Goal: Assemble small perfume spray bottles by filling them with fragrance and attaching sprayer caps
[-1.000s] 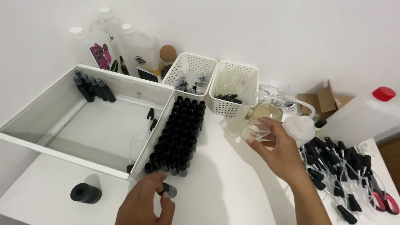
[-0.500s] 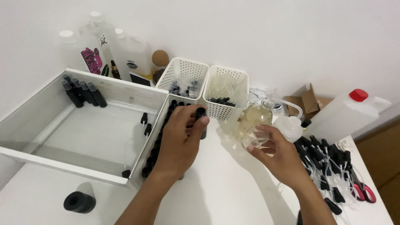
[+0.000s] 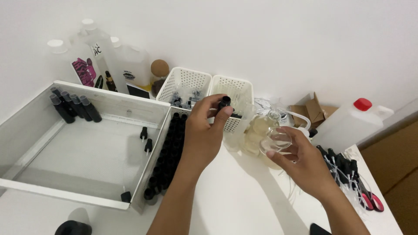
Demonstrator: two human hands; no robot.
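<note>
White tabletop (image 3: 244, 196): left hand (image 3: 202, 135) pinches a small black bottle (image 3: 224, 103), right hand (image 3: 305, 163) grips a clear funnel (image 3: 275, 140).

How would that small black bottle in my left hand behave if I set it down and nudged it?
The small black bottle, pinched by the left hand, looks narrow and tall, so it would probably tip easily. It seems round, so it would likely roll once down. It is probably light.

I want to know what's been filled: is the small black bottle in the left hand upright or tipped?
Upright. The small black bottle stands neck-up between the left hand's fingertips, above the white basket. Its fill level cannot be seen.
</note>
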